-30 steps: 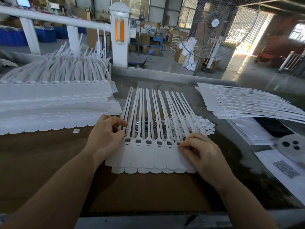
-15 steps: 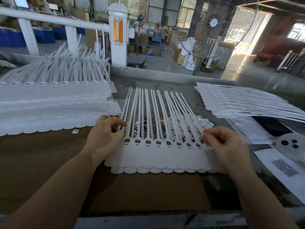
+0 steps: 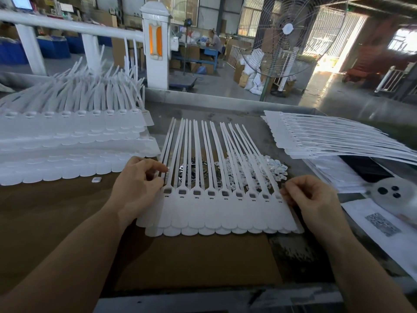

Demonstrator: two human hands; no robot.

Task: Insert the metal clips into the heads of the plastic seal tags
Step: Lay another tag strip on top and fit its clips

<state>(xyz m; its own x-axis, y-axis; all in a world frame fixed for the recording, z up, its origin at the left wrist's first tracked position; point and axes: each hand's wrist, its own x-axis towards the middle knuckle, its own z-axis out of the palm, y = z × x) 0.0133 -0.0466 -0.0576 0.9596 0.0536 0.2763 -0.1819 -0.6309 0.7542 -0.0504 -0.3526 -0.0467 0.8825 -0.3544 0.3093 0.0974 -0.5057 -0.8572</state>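
A joined row of white plastic seal tags (image 3: 225, 211) lies flat in front of me, with the square heads in a line and the long straps pointing away. My left hand (image 3: 137, 184) pinches the row's left end at the first strap. Curled fingers of my right hand (image 3: 309, 197) pinch the row's right end beside the last head. Under the straps lies a heap of shiny metal clips (image 3: 196, 170), and to its right a heap of small white caps (image 3: 268, 168).
A tall pile of tag rows (image 3: 67, 141) fills the left of the bench. A fanned stack of tag rows (image 3: 338, 141) lies at the right. Papers (image 3: 379, 224) and a round grey part (image 3: 392, 190) sit near the right edge. A loose white cap (image 3: 96, 180) lies left.
My right hand slid from the middle of the row to its right end, spreading the tags out flat. My left hand stayed at the left end.
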